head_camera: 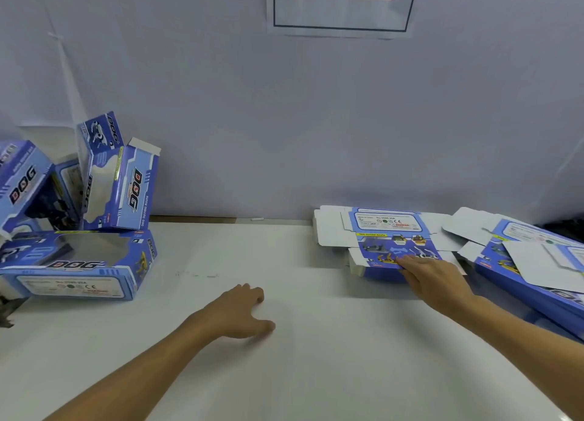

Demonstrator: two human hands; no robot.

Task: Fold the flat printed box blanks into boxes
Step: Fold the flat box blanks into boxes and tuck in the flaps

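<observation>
Reaching right, your right hand (433,278) lies flat-fingered on the top flat blank (390,237), left hand (240,310) loosely curled, holding nothing, on the table (316,373)

The flat box blanks (393,237) are showing bright blue printed faces with a pale blue label panel, red warning lettering, small yellow and grey dog pictures and plain white flaps, and the second heap of blanks (534,262) at the right is wearing the same blue with white undersides turned up. The folded boxes (91,224) at the left are carrying light and deep blue panels with "DOG" in black and red letters and a white patch around the window. The bench (284,373) is looking white, the wall (284,120) behind it pale lilac-grey, and the white paper sign (343,6) is bearing dark brown characters inside a dark blue frame.
</observation>
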